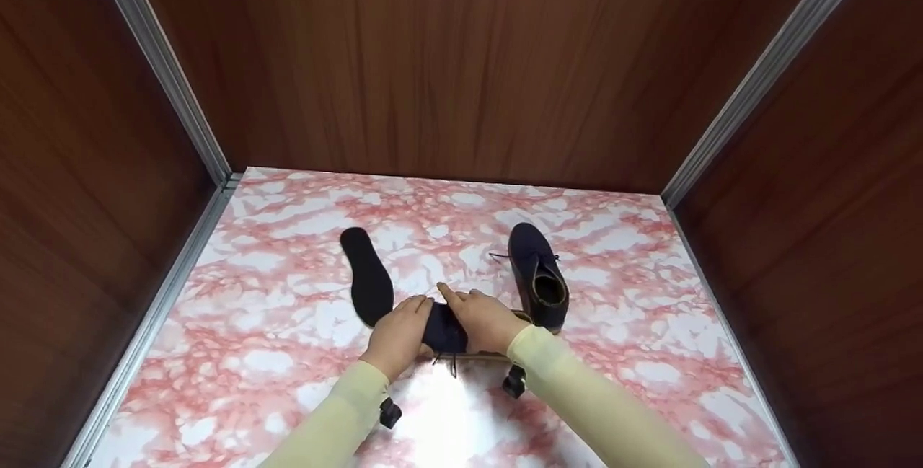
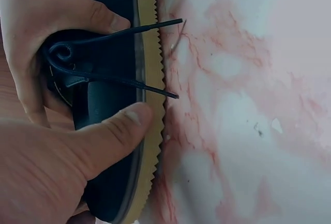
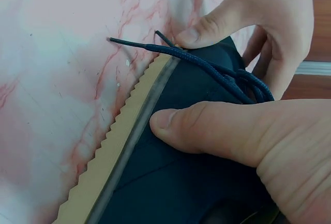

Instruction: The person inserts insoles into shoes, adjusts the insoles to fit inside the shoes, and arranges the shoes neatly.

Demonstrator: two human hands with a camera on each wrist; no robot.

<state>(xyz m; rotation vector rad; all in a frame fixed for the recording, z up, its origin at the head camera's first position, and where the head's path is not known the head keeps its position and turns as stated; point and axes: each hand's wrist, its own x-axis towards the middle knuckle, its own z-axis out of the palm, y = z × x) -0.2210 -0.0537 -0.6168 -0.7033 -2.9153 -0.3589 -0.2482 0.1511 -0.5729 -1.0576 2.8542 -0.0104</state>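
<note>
A dark navy lace-up shoe [image 1: 445,327] with a tan serrated sole [image 2: 150,79] lies sideways between both hands. My left hand [image 1: 400,334] grips its toe end; in the left wrist view the thumb presses the upper just above the sole. Nearer the heel, my right hand [image 1: 484,320] holds the shoe, its thumb [image 3: 181,125] against the side. The loose ends of the blue lace [image 3: 201,63] hang over the side toward the sole. Most fingers of both hands are hidden behind the shoe.
A second navy shoe [image 1: 530,248] stands upright to the right, toe pointing away. Left of the hands lies a black insole [image 1: 368,277]. All rest on a red-and-white marbled surface [image 1: 274,360], enclosed by brown wood-grain panels [image 1: 433,64] with metal edging.
</note>
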